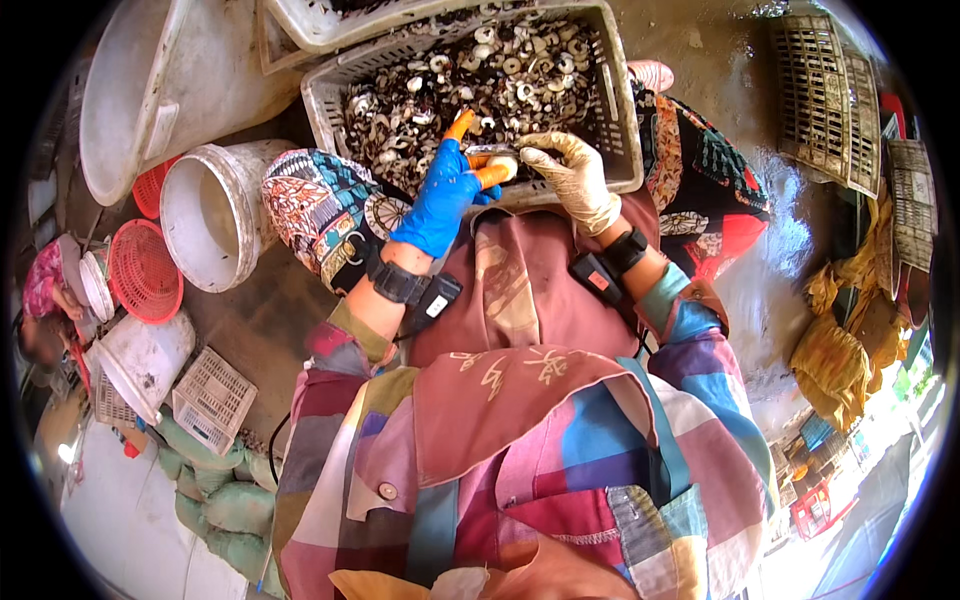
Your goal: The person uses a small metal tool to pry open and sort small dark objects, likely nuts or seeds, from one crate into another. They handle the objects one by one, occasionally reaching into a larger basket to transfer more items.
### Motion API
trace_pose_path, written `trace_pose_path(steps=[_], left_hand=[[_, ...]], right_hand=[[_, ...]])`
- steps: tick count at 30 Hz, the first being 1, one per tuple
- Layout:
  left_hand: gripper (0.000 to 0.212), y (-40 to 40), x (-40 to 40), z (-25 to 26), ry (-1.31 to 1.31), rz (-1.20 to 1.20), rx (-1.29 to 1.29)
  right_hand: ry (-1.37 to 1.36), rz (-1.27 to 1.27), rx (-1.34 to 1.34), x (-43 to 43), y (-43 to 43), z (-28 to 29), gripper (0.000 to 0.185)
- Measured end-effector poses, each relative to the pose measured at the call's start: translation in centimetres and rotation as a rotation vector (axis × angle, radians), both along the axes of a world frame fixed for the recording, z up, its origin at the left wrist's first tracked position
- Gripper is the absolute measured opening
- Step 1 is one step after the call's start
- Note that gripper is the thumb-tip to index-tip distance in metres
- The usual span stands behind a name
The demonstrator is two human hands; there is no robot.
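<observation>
My left hand [439,187], in a blue glove with orange finger covers, grips a pale rounded morsel [508,166] between thumb and fingers. A small thin metal tool [491,150] lies across those fingers. Cream-gloved, my right hand [574,176] has its fingertips at the tool's right end and seems to pinch it; the exact grip is partly hidden. Both hands are above the near edge of a dirty white plastic crate [628,112]. Inside is a heap of pale curled and ring-shaped pieces mixed with dark bits [465,82], probably shellfish.
Left of my knee stand a white bucket [206,217], a large white tub [124,105] and a red plastic basket [146,270]. Slatted crates [814,97] are at the right, by wet floor [772,217]. Another person [49,292] is at far left. Green sacks [232,499] lie behind me.
</observation>
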State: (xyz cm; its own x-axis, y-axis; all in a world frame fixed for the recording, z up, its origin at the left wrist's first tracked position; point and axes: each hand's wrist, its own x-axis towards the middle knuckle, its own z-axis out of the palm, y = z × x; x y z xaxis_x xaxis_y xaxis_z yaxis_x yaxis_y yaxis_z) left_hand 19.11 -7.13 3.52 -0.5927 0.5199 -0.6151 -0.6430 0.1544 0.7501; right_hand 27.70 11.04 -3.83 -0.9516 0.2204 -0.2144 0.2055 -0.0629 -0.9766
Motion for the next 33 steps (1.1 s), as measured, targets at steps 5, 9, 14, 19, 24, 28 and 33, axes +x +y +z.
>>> trace_pose_path(steps=[5,9,14,19,24,28,33], left_hand=[[0.043,-0.6,-0.3,-0.4,-0.084,-0.096,0.129],[0.029,-1.3,-0.6,-2.1,-0.44,0.113,0.407],[0.029,-0.9,-0.1,-4.2,-0.669,0.397,0.499],[0.029,-0.5,0.0,-3.9,-0.802,0.526,0.451],[0.03,-0.4,0.3,-2.6,-0.569,0.344,0.458],[0.029,-0.8,-0.1,-2.7,-0.516,0.203,0.362],[0.031,-0.9,-0.1,-3.1,-0.558,0.232,0.385]], right_hand=[[-0.384,-0.172,0.127,0.6,1.7,-1.5,0.019],[-0.258,-0.265,-0.096,0.3,1.7,-1.2,0.017],[-0.01,-0.249,-0.085,-0.4,-0.9,2.2,0.016],[0.235,-0.059,0.592,-0.9,-0.2,4.0,0.018],[-0.113,-0.24,0.149,-0.9,0.9,2.6,0.019],[0.008,-0.107,0.059,-0.5,0.4,2.3,0.019],[-0.153,-0.256,-0.019,-0.6,0.4,2.8,0.018]])
